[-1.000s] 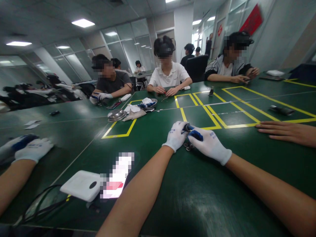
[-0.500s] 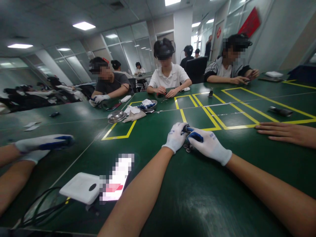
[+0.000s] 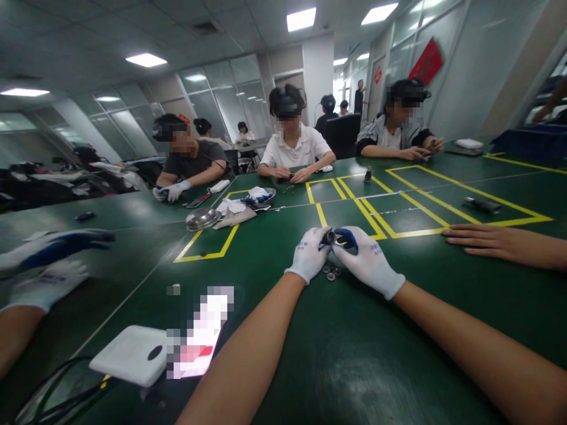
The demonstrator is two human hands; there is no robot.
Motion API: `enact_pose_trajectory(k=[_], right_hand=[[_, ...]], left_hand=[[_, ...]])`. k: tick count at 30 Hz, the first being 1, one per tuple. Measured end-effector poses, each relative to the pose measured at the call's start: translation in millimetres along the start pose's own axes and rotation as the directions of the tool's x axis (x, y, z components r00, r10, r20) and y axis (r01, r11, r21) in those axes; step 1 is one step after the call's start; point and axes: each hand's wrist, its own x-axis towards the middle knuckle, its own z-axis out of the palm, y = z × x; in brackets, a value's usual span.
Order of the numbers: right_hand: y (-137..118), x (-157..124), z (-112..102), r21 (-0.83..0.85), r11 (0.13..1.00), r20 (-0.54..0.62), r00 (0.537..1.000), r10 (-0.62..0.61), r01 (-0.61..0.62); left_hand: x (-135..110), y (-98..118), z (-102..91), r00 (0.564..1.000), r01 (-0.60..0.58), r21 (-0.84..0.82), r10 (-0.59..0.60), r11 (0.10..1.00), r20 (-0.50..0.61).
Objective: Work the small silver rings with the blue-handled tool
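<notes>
Wrapped in a white glove with a blue palm, my left hand (image 3: 309, 254) closes around a dark cylindrical part (image 3: 328, 237), whose round open end faces me. My right hand (image 3: 367, 258), gloved the same way, is curled in a pinch at that end of the cylinder. Its fingertips meet the part or something small beside it; I cannot tell which. Just below the hands, several small round metal pieces (image 3: 331, 272) lie clustered on the green table (image 3: 367, 342).
A white box-shaped device (image 3: 128, 354) with black cables and a lit phone (image 3: 201, 336) lie left of my forearm. A metal bowl (image 3: 202, 219) and cloths sit beyond. A co-worker's gloved hands (image 3: 53, 265) are at left, a bare hand (image 3: 500, 242) at right. A dark cylinder (image 3: 482, 205) lies far right.
The cylinder has turned so its open end now faces me. My right fingers have shifted off its length to its end. The co-worker's gloved hands at left have moved apart.
</notes>
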Motion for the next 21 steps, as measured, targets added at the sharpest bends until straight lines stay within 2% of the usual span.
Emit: enact_pose_trajectory(k=[6, 11, 13, 16, 19, 21], right_hand=[[13, 3, 3, 0.039, 0.985, 0.187, 0.97, 0.158, -0.167], [21, 7, 1, 0.031, 0.967, 0.16, 0.956, 0.247, -0.255], [24, 9, 1, 0.001, 0.949, 0.105, 0.944, 0.313, -0.315], [28, 12, -1, -0.02, 0.907, 0.007, 0.907, 0.421, -0.421], [29, 14, -3, 0.003, 0.874, -0.008, 0.874, 0.487, -0.487], [28, 14, -5, 0.008, 0.867, 0.019, 0.867, 0.498, -0.499]], left_hand=[[-3, 15, 6.1, 0.996, -0.062, 0.079, 0.057, 0.995, 0.069], [0, 26, 1.0, 0.982, -0.124, 0.175, 0.096, 0.977, 0.16], [4, 29, -7.3, 0.979, -0.123, 0.218, 0.083, 0.968, 0.184], [11, 28, -23.9, 0.986, -0.051, 0.278, 0.004, 0.959, 0.166], [19, 12, -47.8, 0.975, 0.019, 0.372, -0.1, 0.928, 0.199], [24, -6, -72.9, 0.942, 0.063, 0.463, -0.206, 0.884, 0.265]])
